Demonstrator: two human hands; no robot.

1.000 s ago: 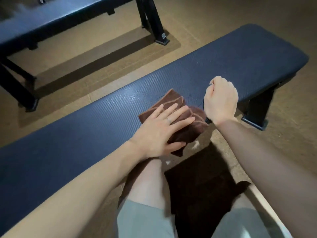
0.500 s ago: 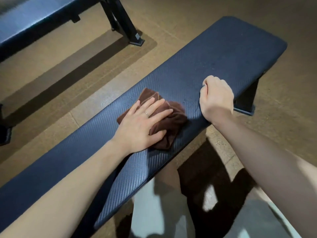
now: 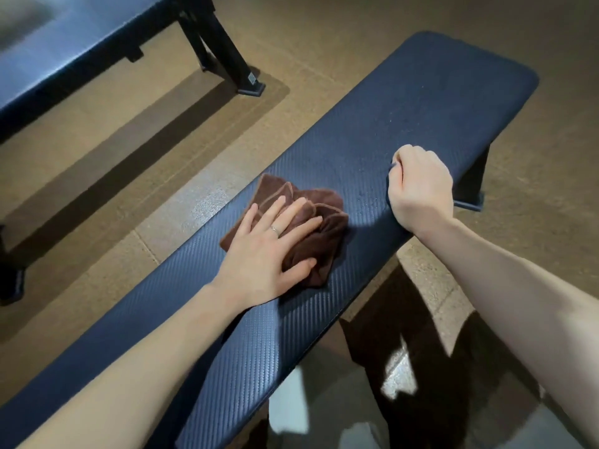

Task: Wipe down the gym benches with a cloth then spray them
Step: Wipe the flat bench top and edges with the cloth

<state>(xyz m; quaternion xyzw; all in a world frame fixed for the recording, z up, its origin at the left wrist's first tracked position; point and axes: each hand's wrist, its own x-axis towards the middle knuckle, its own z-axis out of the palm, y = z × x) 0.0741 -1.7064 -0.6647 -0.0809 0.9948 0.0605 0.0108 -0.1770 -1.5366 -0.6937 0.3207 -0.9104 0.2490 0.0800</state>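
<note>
Bench (image 3: 421, 102), the dark blue padded one, runs diagonally across my view, and I place everything against it. Nearest on its pad, my left hand (image 3: 269, 251) lies flat with straight, spread fingers, pressing the crumpled brown cloth (image 3: 319, 218) onto the middle of the pad; a ring (image 3: 275, 229) sits on one finger. Further along, at the bench's near edge, my right hand (image 3: 419, 186) is curled into a fist resting on the pad; I cannot tell whether it grips anything. Beyond the bench, across the tan floor (image 3: 324, 34), stands a second bench (image 3: 64, 53).
</note>
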